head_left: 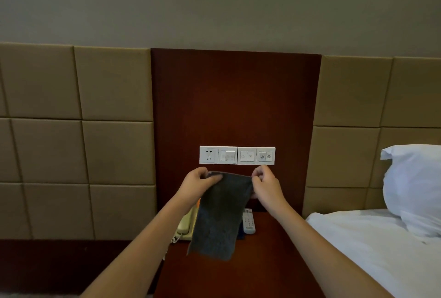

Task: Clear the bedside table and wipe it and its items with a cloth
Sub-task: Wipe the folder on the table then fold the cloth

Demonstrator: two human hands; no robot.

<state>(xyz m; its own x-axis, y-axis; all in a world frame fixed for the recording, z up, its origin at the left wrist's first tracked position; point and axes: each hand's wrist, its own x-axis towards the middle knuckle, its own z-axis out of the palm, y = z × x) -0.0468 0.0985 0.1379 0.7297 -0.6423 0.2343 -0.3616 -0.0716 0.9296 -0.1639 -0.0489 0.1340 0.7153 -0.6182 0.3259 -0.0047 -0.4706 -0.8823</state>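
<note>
A dark grey cloth (218, 219) hangs in the air above the dark wooden bedside table (269, 262). My left hand (196, 185) pinches its top left corner and my right hand (266, 184) pinches its top right corner, holding the top edge stretched between them. On the table behind the cloth sit a cream telephone (185, 226), partly hidden, and a white remote control (248, 221). A dark blue object lies beside the remote, mostly hidden by the cloth.
A white panel of socket and switches (237, 155) is mounted on the wooden wall panel just above my hands. A bed with white sheets (372, 250) and a pillow (415, 185) lies to the right. Padded beige headboard panels flank both sides.
</note>
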